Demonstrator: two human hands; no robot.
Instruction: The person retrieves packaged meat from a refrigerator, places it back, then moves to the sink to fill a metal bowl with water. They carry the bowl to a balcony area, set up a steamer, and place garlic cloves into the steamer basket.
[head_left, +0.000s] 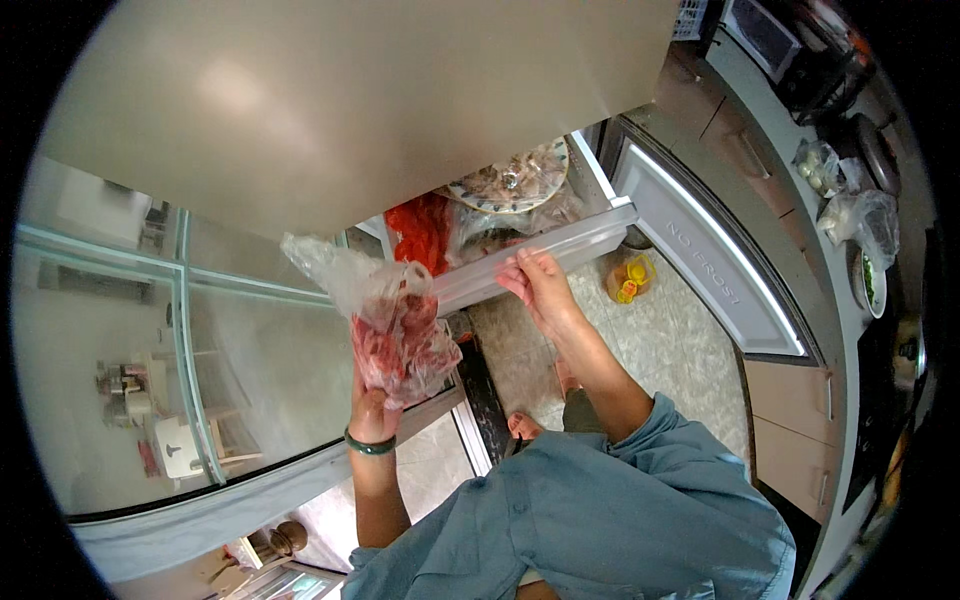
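A clear plastic bag of red raw meat (405, 337) rests in my left hand (373, 412), which wears a dark green bangle and grips it from below. My right hand (536, 285) is at the front of a pulled-out, translucent freezer drawer (547, 251), its fingers at the panel's edge; whether they grip it is unclear. Inside the drawer lie a red plastic bag (420, 232), clear bags, and a patterned plate (517, 195) of food under plastic wrap. The upper part of the drawer is hidden behind a large beige panel (375, 97).
To the right the lower freezer door (705, 247) stands wide open. A container with a yellow handle (630, 279) is on the tiled floor. The counter (817, 217) curves along the right with plastic bags and a bowl of greens (870, 283). Glass panels (270, 360) are at left.
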